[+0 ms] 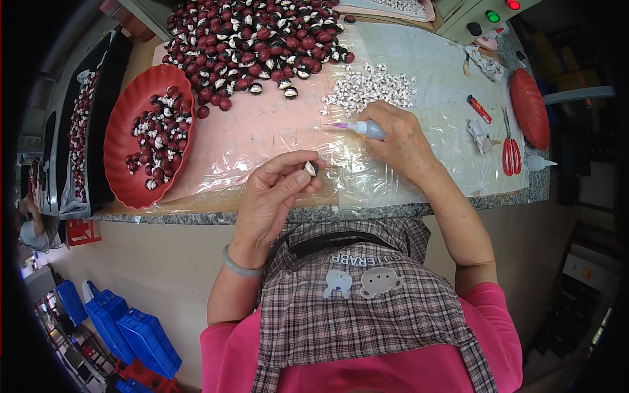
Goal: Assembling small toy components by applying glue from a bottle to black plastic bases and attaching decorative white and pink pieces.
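Note:
My left hand [272, 187] pinches a small dark mangosteen-shaped piece [310, 169] with a pale wedge between thumb and fingertips, just above the table's near edge. Wrapped around a small translucent squeeze bottle [372, 129], my right hand [401, 141] tilts it so that its thin purple-tipped nozzle points left. The nozzle is apart from the piece, farther from me. Just beyond the right hand lies a spread of tiny white pieces [373, 90]. A big heap of dark red and black mangosteen-shaped pieces [255, 49], many with pale wedges, covers the far left of the table.
At left stands a red scalloped bowl [118, 147] with similar pieces bearing white bits, beside a black crate [105, 111]. On the right lie a red tube [479, 109], red-handled scissors [511, 156], a red dish [528, 108] and another nozzle bottle [540, 162]. Plastic sheeting covers the tabletop.

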Motion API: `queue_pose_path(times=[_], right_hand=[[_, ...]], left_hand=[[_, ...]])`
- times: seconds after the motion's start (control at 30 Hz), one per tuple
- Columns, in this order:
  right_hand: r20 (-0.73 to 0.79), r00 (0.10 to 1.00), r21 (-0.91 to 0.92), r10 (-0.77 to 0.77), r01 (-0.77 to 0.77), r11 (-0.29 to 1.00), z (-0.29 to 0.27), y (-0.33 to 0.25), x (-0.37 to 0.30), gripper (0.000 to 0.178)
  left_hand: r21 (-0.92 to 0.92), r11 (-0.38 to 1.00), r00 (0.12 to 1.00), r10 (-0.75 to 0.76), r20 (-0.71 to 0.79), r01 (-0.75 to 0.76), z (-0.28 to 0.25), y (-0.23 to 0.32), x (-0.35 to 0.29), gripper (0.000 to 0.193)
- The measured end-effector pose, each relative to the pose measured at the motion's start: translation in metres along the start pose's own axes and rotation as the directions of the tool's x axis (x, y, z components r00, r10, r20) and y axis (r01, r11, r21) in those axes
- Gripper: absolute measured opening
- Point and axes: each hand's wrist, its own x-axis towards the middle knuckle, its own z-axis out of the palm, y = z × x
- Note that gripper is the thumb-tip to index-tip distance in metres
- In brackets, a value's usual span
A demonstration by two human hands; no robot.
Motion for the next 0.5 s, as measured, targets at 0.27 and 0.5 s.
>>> queue_pose_path(times=[0.27, 0.5], right_hand=[[0.132, 0.947, 0.575, 0.294, -0.315, 0.755, -0.011, -0.030, -0.012, 0.013], [0.330, 0.864, 0.684, 0.381, -0.497, 0.534, -0.014, -0.051, -0.029, 0.014]], left_hand=[[0.079, 0.996, 0.999, 0.037, -0.011, -0.036, 0.012, -0.005, 0.000, 0.027], [0.257, 0.963, 0.996, 0.090, -0.013, -0.084, 0.018, -0.012, 0.003, 0.027]])
